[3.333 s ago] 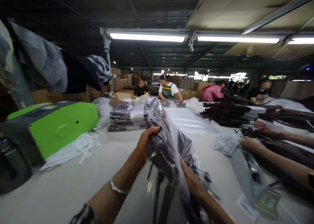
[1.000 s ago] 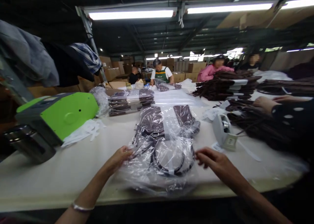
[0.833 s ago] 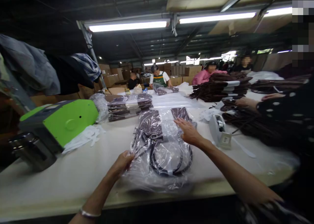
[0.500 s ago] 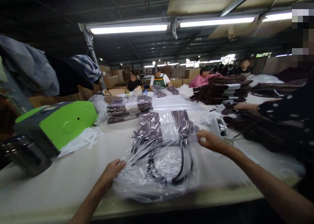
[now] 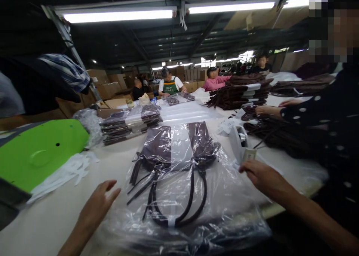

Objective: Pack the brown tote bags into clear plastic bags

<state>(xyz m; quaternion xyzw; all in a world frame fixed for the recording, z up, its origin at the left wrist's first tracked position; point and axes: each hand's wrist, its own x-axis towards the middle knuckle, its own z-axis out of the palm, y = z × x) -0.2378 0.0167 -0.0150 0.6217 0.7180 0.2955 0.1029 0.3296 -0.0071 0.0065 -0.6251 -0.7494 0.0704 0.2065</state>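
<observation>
A dark brown handbag (image 5: 157,145) with long handles lies flat inside a clear plastic bag (image 5: 224,211). A pale paper band (image 5: 181,145) crosses the handbag's middle. My left hand (image 5: 97,203) is open at the plastic's left side, thumb and fingers apart, holding nothing. At the right, my right hand (image 5: 263,179) has its fingers bent together close to the plastic's edge and just in front of a white tape dispenser (image 5: 238,142). What lies between those fingertips, if anything, is hidden.
A green machine (image 5: 42,147) and white gloves (image 5: 64,173) are at left. Behind stand stacked wrapped bags (image 5: 129,123) and clear plastic sheets (image 5: 185,113). A co-worker's sleeve (image 5: 314,110) reaches over a brown pile (image 5: 275,140) at right; another person (image 5: 171,85) works across the table.
My left hand has let go of the plastic and opened, moving left. My right hand has moved right toward the tape dispenser. The plastic lies spread wider and nearer to me; the view has shifted.
</observation>
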